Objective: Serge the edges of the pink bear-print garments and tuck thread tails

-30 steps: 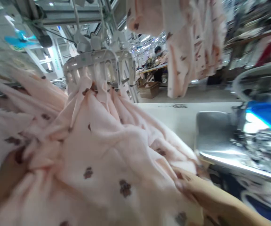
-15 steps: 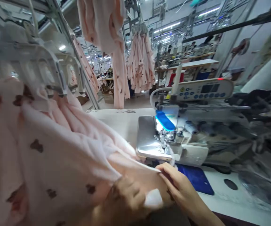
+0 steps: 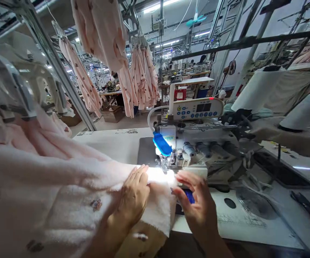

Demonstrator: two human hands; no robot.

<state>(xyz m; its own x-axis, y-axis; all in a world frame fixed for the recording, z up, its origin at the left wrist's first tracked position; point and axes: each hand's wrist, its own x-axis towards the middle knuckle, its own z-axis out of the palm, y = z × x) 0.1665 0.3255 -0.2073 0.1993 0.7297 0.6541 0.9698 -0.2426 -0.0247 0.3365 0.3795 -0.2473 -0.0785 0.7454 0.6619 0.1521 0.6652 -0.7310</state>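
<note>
Fleece [image 3: 63,179] fluffy, pink | left hand [image 3: 133,197] flat atop, released | right hand [image 3: 195,204] pinches its edge

Garment factory; sewing machine [image 3: 198,143], hanging pink garments [image 3: 144,75], worktables [image 3: 192,81].

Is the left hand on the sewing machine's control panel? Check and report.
No, the left hand lies flat on the pink fabric, below the control panel.

Both hands [image 3: 133,195] press pink fabric [image 3: 63,179] at sewing machine [image 3: 195,143].
</note>
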